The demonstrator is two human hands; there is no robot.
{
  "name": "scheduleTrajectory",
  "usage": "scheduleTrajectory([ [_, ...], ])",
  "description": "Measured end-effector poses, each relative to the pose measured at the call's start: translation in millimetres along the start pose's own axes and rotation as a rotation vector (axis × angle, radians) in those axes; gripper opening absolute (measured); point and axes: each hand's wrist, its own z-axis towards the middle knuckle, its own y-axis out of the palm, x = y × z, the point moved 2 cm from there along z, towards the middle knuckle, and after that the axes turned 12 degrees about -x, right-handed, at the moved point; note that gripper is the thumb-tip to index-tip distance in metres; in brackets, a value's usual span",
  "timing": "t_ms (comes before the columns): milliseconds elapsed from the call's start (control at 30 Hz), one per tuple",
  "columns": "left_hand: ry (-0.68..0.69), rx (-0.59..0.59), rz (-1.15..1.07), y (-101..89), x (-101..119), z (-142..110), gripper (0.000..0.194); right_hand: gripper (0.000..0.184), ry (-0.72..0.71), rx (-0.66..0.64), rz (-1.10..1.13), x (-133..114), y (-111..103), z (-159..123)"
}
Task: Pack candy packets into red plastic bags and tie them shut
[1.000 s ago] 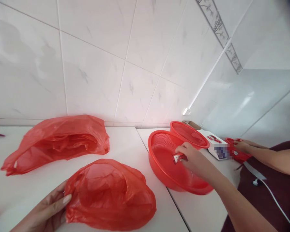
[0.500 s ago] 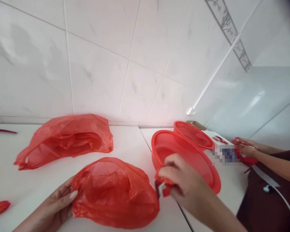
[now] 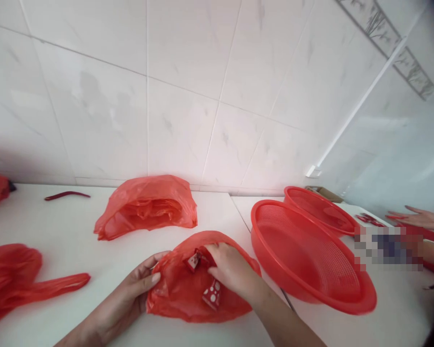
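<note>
My left hand (image 3: 137, 284) pinches the left rim of a red plastic bag (image 3: 173, 308), which rests on the white table with its mouth open towards me. Inside that mouth is my right hand (image 3: 229, 267), thumb and fingers apart. Beside its fingers and below its thumb are two small red packets, a white-spotted packet (image 3: 211, 294) and a packet with a whitish patch (image 3: 194, 260). The red strainer basket (image 3: 275, 250) to the right has nothing visible in it.
Behind stands another red plastic bag (image 3: 115, 207). A crumpled red bag (image 3: 10, 279) lies at left, near a thin dark red strip (image 3: 67, 194). A second red basket (image 3: 320, 207) sits behind the first. A co-worker's hand (image 3: 423, 219) shows at far right, beside a blurred patch.
My right hand has moved left from in front of the basket into the bag, and the packets now show inside it. The view has swung left. The co-worker's hand has spread open.
</note>
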Motion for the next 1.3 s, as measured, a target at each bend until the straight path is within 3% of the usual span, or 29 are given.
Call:
scheduleTrajectory([
  [100, -0.013, -0.039, 0.003, -0.7, -0.5, -0.9, 0.044, 0.048, -0.014, 0.075, 0.038, 4.3, -7.1, -20.7],
  [200, 0.001, -0.046, -0.006, -2.4, -1.0, -0.9, 0.046, 0.033, -0.075, 0.134, 0.046, 2.1, -11.3, -49.0],
  [333, -0.019, -0.022, -0.021, -1.1, 0.4, 0.9, 0.05, 0.018, -0.009, 0.015, -0.002, 8.1, 0.8, -69.9],
  [433, -0.042, 0.015, -0.011, 2.4, 2.0, 0.9, 0.054, 0.024, 0.025, -0.043, -0.059, 13.3, 21.5, -68.7],
  [533, -0.055, 0.075, 0.017, 2.4, 1.0, -0.8, 0.061, 0.067, 0.093, -0.034, -0.074, 15.7, 37.9, -63.2],
  [600, -0.065, 0.101, 0.027, -0.8, -1.1, -1.3, 0.066, 0.078, 0.143, -0.026, -0.078, 17.0, 41.7, -62.6],
  [733, -0.067, 0.105, 0.025, -8.5, -4.5, 0.0, 0.067, 0.063, 0.228, 0.079, -0.09, 24.8, 33.9, -69.8],
  [867, -0.048, 0.045, 0.024, -6.9, -3.0, 1.1, 0.054, 0.046, 0.282, 0.187, -0.084, 32.4, 28.0, -71.3],
  [1000, -0.024, -0.045, 0.018, -3.6, -1.0, 0.6, 0.048, 0.059, 0.057, 0.073, -0.157, 21.5, 36.4, -57.2],
  [1067, 0.004, -0.06, 0.022, -4.4, -1.0, -0.1, 0.047, 0.052, -0.005, 0.027, -0.204, 13.8, 38.3, -50.2],
  [1167, 0.017, -0.07, 0.025, -6.1, -1.8, -0.9, 0.045, 0.036, 0.04, 0.017, -0.218, 5.9, 32.4, -42.9],
  [1300, 0.007, -0.086, 0.007, -6.3, -1.4, -0.9, 0.041, 0.033, 0.178, 0.065, -0.21, 1.7, 18.6, -37.1],
])
